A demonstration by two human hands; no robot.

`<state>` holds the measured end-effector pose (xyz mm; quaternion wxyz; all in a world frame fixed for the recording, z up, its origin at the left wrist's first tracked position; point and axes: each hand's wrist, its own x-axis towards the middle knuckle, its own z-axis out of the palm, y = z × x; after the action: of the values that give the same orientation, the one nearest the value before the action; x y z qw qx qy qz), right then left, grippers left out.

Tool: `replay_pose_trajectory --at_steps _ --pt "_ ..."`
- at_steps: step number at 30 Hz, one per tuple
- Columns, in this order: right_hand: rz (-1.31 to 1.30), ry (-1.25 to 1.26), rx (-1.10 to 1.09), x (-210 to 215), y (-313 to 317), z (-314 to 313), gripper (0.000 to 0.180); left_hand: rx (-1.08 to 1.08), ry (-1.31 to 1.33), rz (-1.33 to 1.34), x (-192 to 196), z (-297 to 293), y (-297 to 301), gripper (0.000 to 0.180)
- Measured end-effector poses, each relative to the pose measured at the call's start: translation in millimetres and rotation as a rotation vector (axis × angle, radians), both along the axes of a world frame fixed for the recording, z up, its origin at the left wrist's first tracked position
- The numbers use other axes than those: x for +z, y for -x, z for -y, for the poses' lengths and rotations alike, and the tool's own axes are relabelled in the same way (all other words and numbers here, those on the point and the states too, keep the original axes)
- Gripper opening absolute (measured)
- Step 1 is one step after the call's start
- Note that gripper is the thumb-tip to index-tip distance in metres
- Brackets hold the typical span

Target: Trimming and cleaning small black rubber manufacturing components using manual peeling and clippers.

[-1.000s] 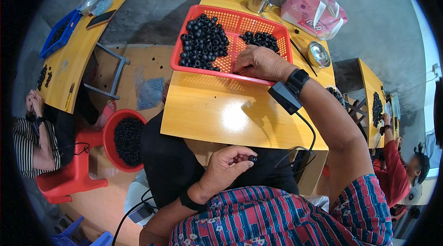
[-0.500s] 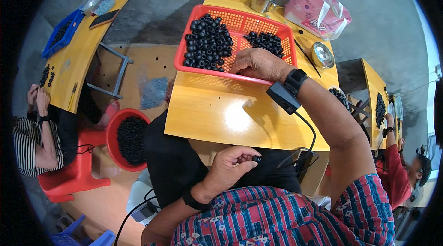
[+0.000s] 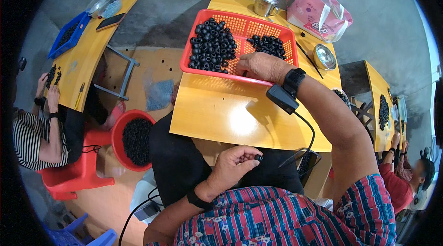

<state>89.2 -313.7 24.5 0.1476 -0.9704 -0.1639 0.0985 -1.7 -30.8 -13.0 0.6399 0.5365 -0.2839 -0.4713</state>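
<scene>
A red plastic basket (image 3: 185, 57) stands on the yellow table, holding a large heap of black hollow balls (image 3: 212, 45) on its left and a smaller heap of short black rings (image 3: 267, 45) on its right. My right hand (image 3: 264, 67) reaches over the basket's near rim, fingers bent together. A dark bit shows under its fingertips, apparently a small black part, mostly hidden. In front of the table edge, above my lap, my left hand (image 3: 230, 167) pinches a small black ring-shaped part (image 3: 259, 157) between thumb and forefinger.
Behind the basket stand a metal mug (image 3: 266, 4) and a pink bag (image 3: 316, 13); a metal bowl (image 3: 324, 57) and a dark stick (image 3: 309, 59) lie right. A red tub (image 3: 121, 130) of black parts sits on the floor. A cable hangs from my right wrist. Co-workers sit both sides.
The whole view has shifted slightly. My right fingers have drawn together near the basket's front rim, and a dark bit now shows beneath them. The left hand keeps its pinch.
</scene>
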Motion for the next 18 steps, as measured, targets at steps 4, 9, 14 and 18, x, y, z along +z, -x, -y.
replay_pose_trajectory --at_steps 4,9,14,18 --pt "0.275 -0.157 -0.063 24.6 19.4 12.3 0.014 0.101 0.031 -0.088 3.1 -1.8 3.7 0.020" --pt "-0.004 -1.077 -0.515 62.0 83.9 -45.5 0.008 0.196 0.045 -0.057 15.0 -14.7 -2.1 0.019" --pt "0.000 -1.347 -0.516 60.2 142.0 -102.5 0.016 0.272 0.097 -0.177 39.4 -31.9 -2.2 0.020" --pt "-0.076 -1.526 -0.503 51.6 172.9 -125.8 0.017 0.254 0.215 -0.273 53.5 -36.8 3.7 0.021"
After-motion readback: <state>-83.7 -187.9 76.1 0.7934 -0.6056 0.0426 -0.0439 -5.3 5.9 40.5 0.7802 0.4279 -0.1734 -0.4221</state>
